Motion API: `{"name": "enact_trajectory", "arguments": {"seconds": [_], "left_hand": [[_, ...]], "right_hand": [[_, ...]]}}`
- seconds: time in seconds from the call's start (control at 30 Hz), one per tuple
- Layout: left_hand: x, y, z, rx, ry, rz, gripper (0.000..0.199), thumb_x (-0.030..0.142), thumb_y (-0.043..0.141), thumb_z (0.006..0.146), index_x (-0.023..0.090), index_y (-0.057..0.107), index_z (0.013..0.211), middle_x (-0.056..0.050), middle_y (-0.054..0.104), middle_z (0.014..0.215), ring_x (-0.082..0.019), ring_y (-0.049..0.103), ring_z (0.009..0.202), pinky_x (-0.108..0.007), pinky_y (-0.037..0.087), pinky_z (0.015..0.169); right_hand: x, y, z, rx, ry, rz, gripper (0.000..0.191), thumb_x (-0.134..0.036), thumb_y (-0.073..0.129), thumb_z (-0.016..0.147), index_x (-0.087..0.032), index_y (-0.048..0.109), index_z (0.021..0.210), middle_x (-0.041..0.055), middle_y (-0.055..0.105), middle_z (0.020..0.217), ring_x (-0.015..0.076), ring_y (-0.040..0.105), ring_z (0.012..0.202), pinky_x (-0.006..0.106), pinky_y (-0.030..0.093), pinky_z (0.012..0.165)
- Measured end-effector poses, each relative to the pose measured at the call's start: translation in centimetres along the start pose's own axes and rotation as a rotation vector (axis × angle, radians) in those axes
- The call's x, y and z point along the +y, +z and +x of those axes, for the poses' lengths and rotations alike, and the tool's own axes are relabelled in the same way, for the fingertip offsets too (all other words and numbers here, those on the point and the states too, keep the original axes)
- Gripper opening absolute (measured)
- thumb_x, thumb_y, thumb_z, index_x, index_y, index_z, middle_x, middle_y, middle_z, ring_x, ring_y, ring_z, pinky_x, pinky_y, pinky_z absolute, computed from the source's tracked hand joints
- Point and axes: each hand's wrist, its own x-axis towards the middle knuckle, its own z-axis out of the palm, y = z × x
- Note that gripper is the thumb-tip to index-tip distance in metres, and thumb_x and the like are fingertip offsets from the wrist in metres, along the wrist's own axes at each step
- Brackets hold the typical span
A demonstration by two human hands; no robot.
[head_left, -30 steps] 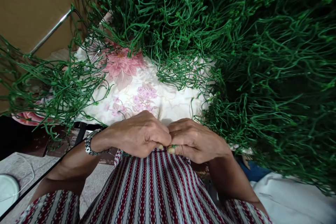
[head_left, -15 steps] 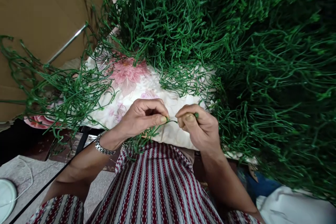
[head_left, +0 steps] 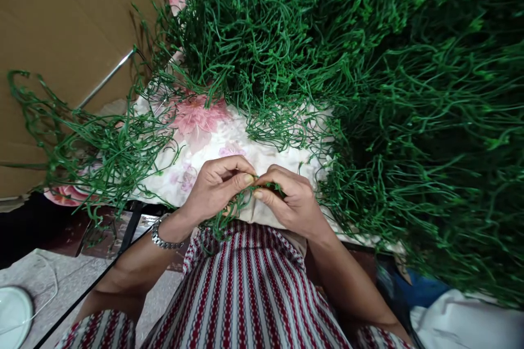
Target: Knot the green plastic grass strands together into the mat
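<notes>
Above my lap, my left hand [head_left: 221, 185] pinches a thin green plastic stem between thumb and forefinger. My right hand [head_left: 292, 196] is closed on green stems too, its fingertips almost touching the left ones. A small tangle of green stems [head_left: 223, 221] hangs below my left hand, against the striped garment. Beneath both hands lies a white cloth [head_left: 196, 158] with pink flowers. Exactly where the stems join between the fingertips is too small to make out.
A large heap of green stems [head_left: 278, 38] fills the back and right. To the left, a looser bunch [head_left: 118, 142] spills over the table edge by a cardboard sheet [head_left: 82, 11] and a metal rod [head_left: 106, 79]. A round white lid-like object [head_left: 14, 313] lies lower left.
My right hand has moved left and turned, bringing its fingertips up to my left hand's. The short gap with a stem stretched across it has closed.
</notes>
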Motion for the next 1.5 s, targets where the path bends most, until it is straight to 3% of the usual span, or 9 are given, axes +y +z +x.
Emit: {"name": "enact_trajectory", "arguments": {"seconds": [0.2,0.47,0.6,0.77,0.87,1.17,1.23,1.4,1.5], "left_hand": [[1.6,-0.5,0.0,-0.218,-0.162,0.056,0.013,0.021,0.058,0.076,0.014,0.052,0.085,0.001,0.049,0.071,-0.006,0.045,0.057,-0.017,0.036,0.049],[2.2,-1.2,0.6,-0.311,-0.219,0.362,0.003,0.012,0.053,0.072,0.013,0.054,0.070,0.003,0.049,0.063,-0.008,0.042,0.059,-0.020,0.034,0.055],[2.3,-1.2,0.6,-0.320,-0.084,0.407,0.009,0.010,0.052,0.071,0.013,0.052,0.063,0.003,0.046,0.060,-0.008,0.041,0.058,-0.020,0.033,0.054],[2.4,-1.4,0.6,-0.500,0.140,0.673,0.020,0.006,0.044,0.072,0.015,0.045,0.053,0.004,0.038,0.052,-0.008,0.037,0.052,-0.023,0.029,0.053],[2.6,-1.6,0.7,-0.591,0.182,0.743,0.022,0.004,0.042,0.071,0.015,0.041,0.052,0.004,0.037,0.052,-0.008,0.035,0.051,-0.024,0.027,0.053],[2.4,-2.2,0.8,-0.816,0.077,0.283,0.019,0.010,0.049,0.077,0.015,0.048,0.058,0.003,0.040,0.053,-0.008,0.039,0.050,-0.023,0.032,0.053],[2.1,-2.8,0.7,-0.779,0.052,0.220,0.017,0.014,0.052,0.078,0.015,0.052,0.061,0.003,0.044,0.053,-0.008,0.040,0.049,-0.023,0.032,0.051],[1.7,-2.9,0.5,-0.458,0.051,0.252,0.017,0.021,0.056,0.078,0.013,0.054,0.062,0.002,0.047,0.052,-0.007,0.040,0.047,-0.021,0.030,0.046],[1.7,-1.9,0.3,-0.342,0.153,0.367,0.015,0.017,0.054,0.078,0.013,0.053,0.063,0.002,0.048,0.052,-0.006,0.041,0.048,-0.019,0.033,0.048]], "right_hand": [[-0.4,-0.4,-0.6,-0.012,-0.092,-0.323,0.007,-0.018,0.048,0.085,-0.015,0.054,0.086,0.0030,0.053,0.073,0.0110,0.049,0.064,0.023,0.039,0.056],[-0.6,-0.5,-1.0,-0.109,-0.152,-0.632,0.016,-0.013,0.039,0.086,-0.015,0.052,0.077,0.0032,0.052,0.070,0.0127,0.047,0.065,0.025,0.036,0.054],[-0.7,-0.4,-0.7,-0.170,-0.143,-0.476,0.017,-0.012,0.037,0.085,-0.016,0.050,0.075,0.0026,0.049,0.070,0.0124,0.045,0.065,0.024,0.037,0.056],[-0.4,-0.3,-0.4,-0.270,-0.126,-0.299,0.016,-0.017,0.042,0.084,-0.016,0.050,0.070,0.0004,0.045,0.065,0.0115,0.043,0.060,0.024,0.034,0.054],[-0.3,-0.6,-0.2,-0.325,-0.130,-0.192,0.017,-0.017,0.043,0.084,-0.015,0.052,0.069,-0.0005,0.044,0.063,0.0104,0.043,0.059,0.023,0.034,0.054],[0.0,-1.3,0.3,-0.494,-0.174,0.393,0.021,-0.018,0.047,0.085,-0.015,0.051,0.065,-0.0004,0.046,0.060,0.0093,0.046,0.062,0.022,0.039,0.059],[0.1,-1.6,0.0,-0.495,-0.158,0.431,0.018,-0.018,0.047,0.084,-0.015,0.053,0.068,-0.0004,0.048,0.060,0.0096,0.046,0.061,0.023,0.039,0.059],[0.0,-2.1,-0.2,-0.034,0.029,0.195,0.012,-0.021,0.046,0.086,-0.016,0.051,0.076,0.0056,0.054,0.085,0.0128,0.051,0.080,0.028,0.040,0.072],[-0.3,-1.0,0.0,0.032,0.091,0.210,0.013,-0.022,0.041,0.089,-0.017,0.048,0.080,0.0058,0.055,0.091,0.0127,0.052,0.084,0.028,0.041,0.075]]}}
